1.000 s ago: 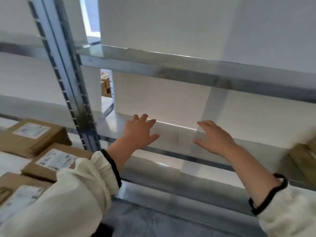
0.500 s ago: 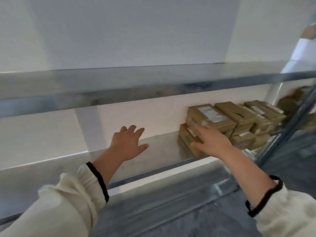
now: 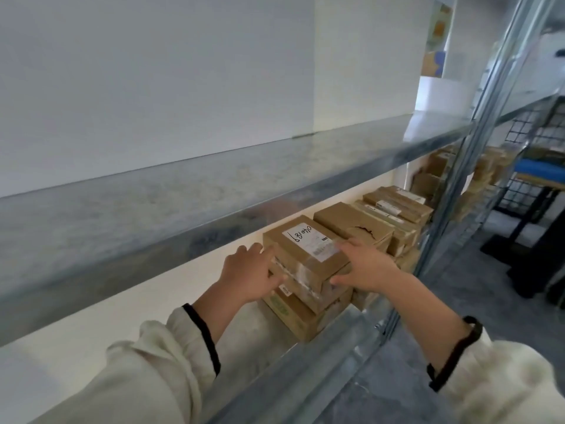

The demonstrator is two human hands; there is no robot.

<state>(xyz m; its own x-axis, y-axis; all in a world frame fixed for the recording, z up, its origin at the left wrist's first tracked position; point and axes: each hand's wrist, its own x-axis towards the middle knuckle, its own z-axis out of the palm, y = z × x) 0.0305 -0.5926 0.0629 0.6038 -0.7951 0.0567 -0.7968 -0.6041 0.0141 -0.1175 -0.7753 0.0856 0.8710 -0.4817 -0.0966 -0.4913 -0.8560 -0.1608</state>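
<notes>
A cardboard box with a white handwritten label lies on top of another cardboard box at the left end of a row on the metal shelf. My left hand holds the labelled box at its left end, fingers along the side and thumb on the near face. My right hand holds its right end, with fingers over the top edge and the thumb along the front. Both sleeves are cream with black cuffs.
More cardboard boxes run in stacks to the right along the shelf. An upper metal shelf overhangs closely. A slanted metal upright stands at the right, with a wire rack and black frame beyond it.
My view swung right along the shelf to the stacked boxes. My left hand moved from the bare shelf onto the labelled box's left end, and my right hand shifted to its right end.
</notes>
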